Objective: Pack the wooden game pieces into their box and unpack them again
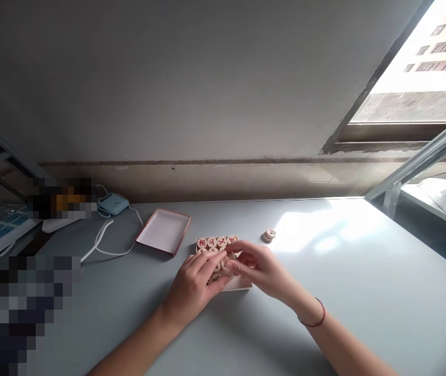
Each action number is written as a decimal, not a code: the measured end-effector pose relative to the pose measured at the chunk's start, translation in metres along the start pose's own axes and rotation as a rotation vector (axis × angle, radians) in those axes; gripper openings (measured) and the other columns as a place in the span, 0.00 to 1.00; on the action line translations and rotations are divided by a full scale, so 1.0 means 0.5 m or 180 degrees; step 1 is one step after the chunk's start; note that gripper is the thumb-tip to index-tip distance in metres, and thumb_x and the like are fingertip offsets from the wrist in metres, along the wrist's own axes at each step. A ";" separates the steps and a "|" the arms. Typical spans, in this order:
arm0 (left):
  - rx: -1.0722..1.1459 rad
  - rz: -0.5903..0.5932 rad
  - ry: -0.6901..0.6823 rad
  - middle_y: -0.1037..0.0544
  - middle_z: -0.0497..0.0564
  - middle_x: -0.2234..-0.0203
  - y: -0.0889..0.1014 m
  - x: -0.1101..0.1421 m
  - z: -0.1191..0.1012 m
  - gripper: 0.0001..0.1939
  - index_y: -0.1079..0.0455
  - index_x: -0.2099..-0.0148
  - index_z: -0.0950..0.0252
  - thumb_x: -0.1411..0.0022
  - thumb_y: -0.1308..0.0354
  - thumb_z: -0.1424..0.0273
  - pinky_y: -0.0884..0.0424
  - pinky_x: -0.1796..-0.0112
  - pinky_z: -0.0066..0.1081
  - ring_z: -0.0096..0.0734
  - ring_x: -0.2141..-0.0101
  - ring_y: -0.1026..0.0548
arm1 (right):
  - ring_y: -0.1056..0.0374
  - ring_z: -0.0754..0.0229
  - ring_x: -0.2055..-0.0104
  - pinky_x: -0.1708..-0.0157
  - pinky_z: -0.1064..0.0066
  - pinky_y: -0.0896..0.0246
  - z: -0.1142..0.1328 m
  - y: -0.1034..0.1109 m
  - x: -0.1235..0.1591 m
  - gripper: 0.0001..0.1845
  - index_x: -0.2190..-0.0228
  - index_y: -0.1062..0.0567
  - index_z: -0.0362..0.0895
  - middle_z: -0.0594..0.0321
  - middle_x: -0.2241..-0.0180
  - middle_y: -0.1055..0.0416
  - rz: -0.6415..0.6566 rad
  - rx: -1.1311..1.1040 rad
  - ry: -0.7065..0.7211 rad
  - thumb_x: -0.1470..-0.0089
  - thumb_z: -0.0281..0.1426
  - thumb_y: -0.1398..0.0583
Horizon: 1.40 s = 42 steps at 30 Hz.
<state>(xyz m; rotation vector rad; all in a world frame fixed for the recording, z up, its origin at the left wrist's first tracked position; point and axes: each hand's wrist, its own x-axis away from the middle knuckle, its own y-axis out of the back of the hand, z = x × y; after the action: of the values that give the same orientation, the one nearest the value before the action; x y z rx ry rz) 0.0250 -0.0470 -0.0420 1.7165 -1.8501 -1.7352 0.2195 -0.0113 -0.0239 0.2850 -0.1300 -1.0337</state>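
Observation:
A shallow box [242, 284] holds rows of round wooden Chinese chess pieces [212, 242], some marked with red characters. My left hand [196, 277] lies over the box's left side, fingers stretched across the pieces and thumb along the near row. From the right, my right hand [260, 269] reaches in with thumb and fingers closed around a chess piece [230, 259] at the box's middle. The fingers partly cover that piece. Beyond the box, to the right, a small stack of chess pieces [269, 235] stands on the table.
A box lid [164, 231] lies inside-up at the back left of the table [348, 292]. Behind it are a white cable [117, 254], a light-blue device [113, 203] and power strips [3, 230]. A wall runs along the back, with metal frame bars [422, 162] at the right.

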 end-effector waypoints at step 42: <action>0.0017 0.0558 -0.0220 0.22 0.45 0.68 -0.014 0.007 -0.007 0.03 0.30 0.65 0.62 0.39 0.44 0.74 0.43 0.61 0.34 0.29 0.65 0.27 | 0.32 0.63 0.65 0.66 0.72 0.34 0.013 0.049 0.009 0.15 0.57 0.30 0.45 0.61 0.65 0.28 0.0500 0.0108 -0.0421 0.42 0.40 0.43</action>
<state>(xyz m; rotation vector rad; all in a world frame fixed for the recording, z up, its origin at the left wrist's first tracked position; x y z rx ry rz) 0.0306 -0.0500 -0.0479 1.4633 -1.9681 -1.7424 0.2404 -0.0045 -0.0104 0.2331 -0.2853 -0.8946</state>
